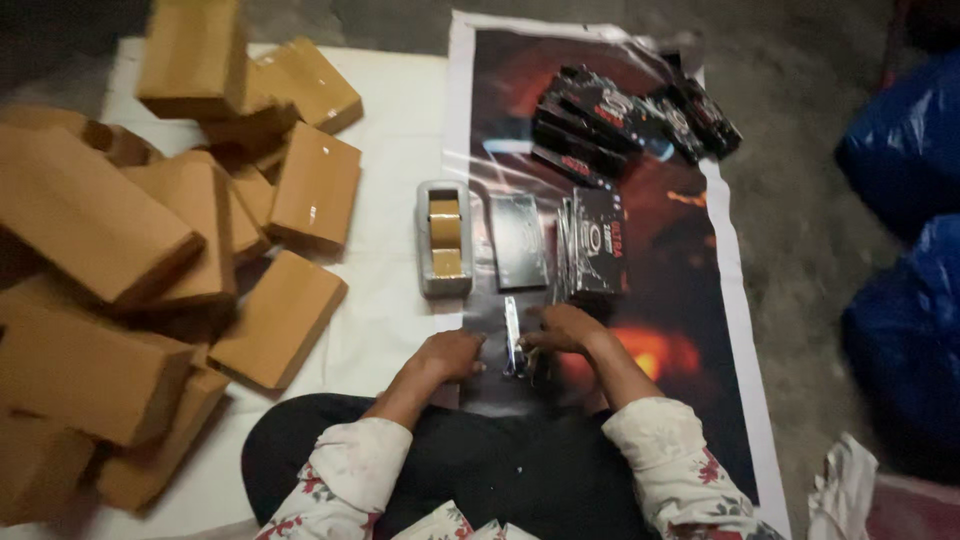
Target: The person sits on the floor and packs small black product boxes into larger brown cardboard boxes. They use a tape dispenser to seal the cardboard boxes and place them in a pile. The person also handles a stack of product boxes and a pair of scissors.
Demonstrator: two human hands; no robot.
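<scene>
Two hands, left hand and right hand, pinch a narrow glossy black packet on the printed plastic sheet. Just beyond, a grey tape dispenser holds a brown tape roll.

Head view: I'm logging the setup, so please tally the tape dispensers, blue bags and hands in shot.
Tape dispenser: 1
Blue bags: 2 (upper bag, lower bag)
Hands: 2 (left hand, right hand)
Total: 5

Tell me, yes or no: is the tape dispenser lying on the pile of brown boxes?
No, the tape dispenser sits on the white sheet, right of the boxes.
</scene>
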